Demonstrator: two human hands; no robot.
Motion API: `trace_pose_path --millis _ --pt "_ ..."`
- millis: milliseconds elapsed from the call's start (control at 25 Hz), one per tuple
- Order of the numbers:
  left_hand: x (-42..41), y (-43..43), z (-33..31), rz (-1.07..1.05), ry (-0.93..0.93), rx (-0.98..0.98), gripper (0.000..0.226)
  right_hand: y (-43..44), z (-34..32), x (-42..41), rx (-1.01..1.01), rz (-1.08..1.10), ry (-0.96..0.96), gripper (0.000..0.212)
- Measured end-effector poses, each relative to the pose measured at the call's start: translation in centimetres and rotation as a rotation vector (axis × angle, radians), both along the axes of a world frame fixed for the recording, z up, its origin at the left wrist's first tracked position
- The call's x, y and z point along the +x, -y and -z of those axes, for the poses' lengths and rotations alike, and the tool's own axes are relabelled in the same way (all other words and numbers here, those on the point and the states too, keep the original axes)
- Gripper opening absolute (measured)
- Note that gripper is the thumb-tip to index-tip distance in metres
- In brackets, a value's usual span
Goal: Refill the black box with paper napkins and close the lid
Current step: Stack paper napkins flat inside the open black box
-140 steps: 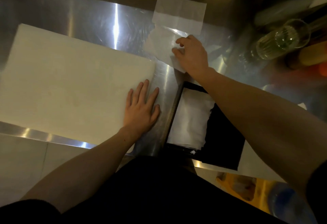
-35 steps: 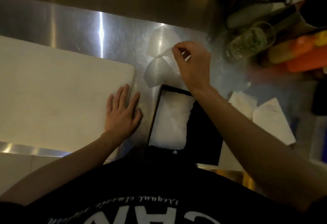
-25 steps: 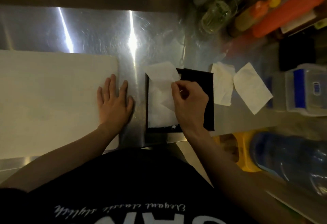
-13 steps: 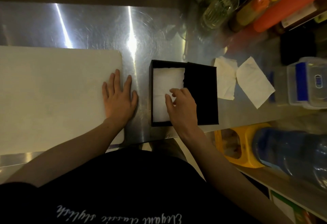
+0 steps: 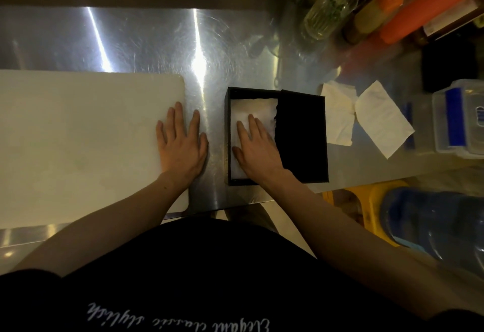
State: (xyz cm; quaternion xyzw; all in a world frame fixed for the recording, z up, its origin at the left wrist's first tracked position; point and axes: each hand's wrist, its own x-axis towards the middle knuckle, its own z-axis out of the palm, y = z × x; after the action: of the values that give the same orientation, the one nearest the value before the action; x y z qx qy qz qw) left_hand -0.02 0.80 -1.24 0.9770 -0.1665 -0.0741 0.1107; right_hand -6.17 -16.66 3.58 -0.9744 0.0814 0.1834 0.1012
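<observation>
- One white board (image 5: 78, 145), left of the black box (image 5: 228, 138)
- One black box, lid (image 5: 302, 135) covering its right half
- Two hands: left hand (image 5: 182, 145) flat, spread, beside box; right hand (image 5: 258, 148) flat on napkins (image 5: 251, 107) inside
- Two loose napkins (image 5: 337, 114), right of box

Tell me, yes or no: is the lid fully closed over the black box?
No: the lid covers only the right part of the black box, and the right hand presses napkins in the open left part.

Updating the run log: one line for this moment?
right hand: flat on napkins in black box | lid: half off | left hand: on board
</observation>
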Motion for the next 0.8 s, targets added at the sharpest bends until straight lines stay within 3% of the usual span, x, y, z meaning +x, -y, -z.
trace_pose_path --millis 80,320,640,800 --pt "0.1 -0.1 0.1 0.004 -0.020 0.002 0.057 0.0 -0.6 -0.1 0.059 0.014 0.051 0.063" --pt "0.3 -0.6 0.0 0.032 -0.051 -0.001 0.060 3.6 -4.8 -2.1 0.247 0.233 0.436 0.051" --pt "-1.5 1.2 -1.0 0.011 -0.119 0.007 0.063 13.7 -3.2 -5.7 0.300 0.593 0.475 0.042" --pt "-1.5 2.6 -2.0 -0.133 -0.208 -0.166 0.064 17.9 -1.8 -6.1 0.299 0.739 0.487 0.040"
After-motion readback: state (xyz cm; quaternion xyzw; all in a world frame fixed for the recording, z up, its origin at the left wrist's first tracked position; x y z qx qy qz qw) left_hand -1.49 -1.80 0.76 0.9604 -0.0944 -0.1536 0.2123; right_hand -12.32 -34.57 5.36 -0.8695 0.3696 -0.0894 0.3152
